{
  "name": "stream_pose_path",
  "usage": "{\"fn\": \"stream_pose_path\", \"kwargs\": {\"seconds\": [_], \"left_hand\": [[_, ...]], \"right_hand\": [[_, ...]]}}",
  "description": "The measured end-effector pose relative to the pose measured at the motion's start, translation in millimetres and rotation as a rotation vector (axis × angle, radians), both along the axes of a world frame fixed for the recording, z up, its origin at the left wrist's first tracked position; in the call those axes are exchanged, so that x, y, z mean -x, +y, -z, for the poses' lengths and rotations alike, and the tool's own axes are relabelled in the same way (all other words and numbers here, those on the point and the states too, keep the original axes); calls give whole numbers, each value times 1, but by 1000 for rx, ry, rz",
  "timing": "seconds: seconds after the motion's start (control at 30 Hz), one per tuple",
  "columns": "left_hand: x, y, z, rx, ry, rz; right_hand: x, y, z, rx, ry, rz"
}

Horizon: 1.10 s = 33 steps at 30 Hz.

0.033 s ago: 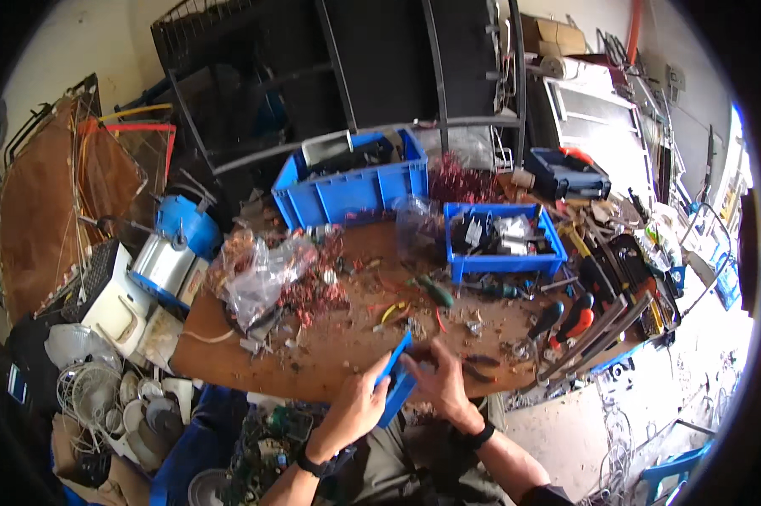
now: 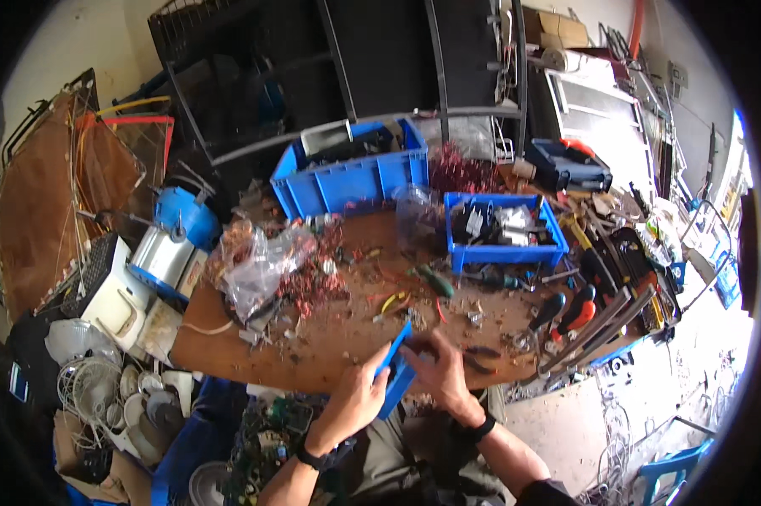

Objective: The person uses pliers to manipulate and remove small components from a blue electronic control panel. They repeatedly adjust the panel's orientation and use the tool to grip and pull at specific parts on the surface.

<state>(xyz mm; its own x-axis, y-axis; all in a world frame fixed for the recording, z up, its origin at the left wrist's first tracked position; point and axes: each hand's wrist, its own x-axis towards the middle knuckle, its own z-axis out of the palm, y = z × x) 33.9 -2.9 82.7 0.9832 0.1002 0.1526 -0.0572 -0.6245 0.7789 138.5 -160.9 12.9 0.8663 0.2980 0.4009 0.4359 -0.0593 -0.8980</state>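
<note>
The left hand (image 2: 357,400) is gripping a blue, flat-sided plastic piece (image 2: 396,393), its thumb and fingers closing around the near left side. The right hand (image 2: 445,373) is bending its fingers over the piece's right side; whether they are gripping it or only touching it, I cannot tell, as the fingertips are hiding behind the hand's back. The piece is standing tilted between both hands, above the person's lap and just at the front edge of the wooden workbench (image 2: 313,374). Each wrist is wearing a black band. Below and left of the left forearm, green circuit boards (image 2: 283,426) are lying in a heap.

On the workbench, dark-handled pliers (image 2: 482,358) are lying just beyond the right hand. Farther right, a screwdriver with an orange-and-black handle (image 2: 579,312) is resting near a dark-handled one. A curved yellow piece (image 2: 392,301) is lying beyond the blue piece, and a green-handled screwdriver (image 2: 436,284) is resting beyond that, among scattered scraps. To the left, a clear plastic bag (image 2: 258,282) is sitting against a pile of small reddish bits (image 2: 313,291).

Farther back, a small blue crate (image 2: 507,255) is holding black and silvery parts. Behind it to the left, a larger blue crate (image 2: 355,192) is holding dark parts. Black panels (image 2: 385,67) are standing behind everything, crossed by metal bars.
</note>
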Motion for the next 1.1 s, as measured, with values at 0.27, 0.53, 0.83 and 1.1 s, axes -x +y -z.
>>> {"fn": "stream_pose_path", "kwargs": {"seconds": [0.27, 0.53, 0.83, 1.1], "left_hand": [[-1, 1, 0, -6, -86, 24], [-1, -1, -4, 37, -124, 57], [-1, -1, -2, 52, -48, 47], [-3, -1, -3, 59, -53, 60]], "right_hand": [[2, 0, -8, -45, 28, -75], [3, -1, -15, -49, -16, -75], [4, -1, -14, -42, -22, -56], [1, -1, -11, -3, -90, -55]]}}
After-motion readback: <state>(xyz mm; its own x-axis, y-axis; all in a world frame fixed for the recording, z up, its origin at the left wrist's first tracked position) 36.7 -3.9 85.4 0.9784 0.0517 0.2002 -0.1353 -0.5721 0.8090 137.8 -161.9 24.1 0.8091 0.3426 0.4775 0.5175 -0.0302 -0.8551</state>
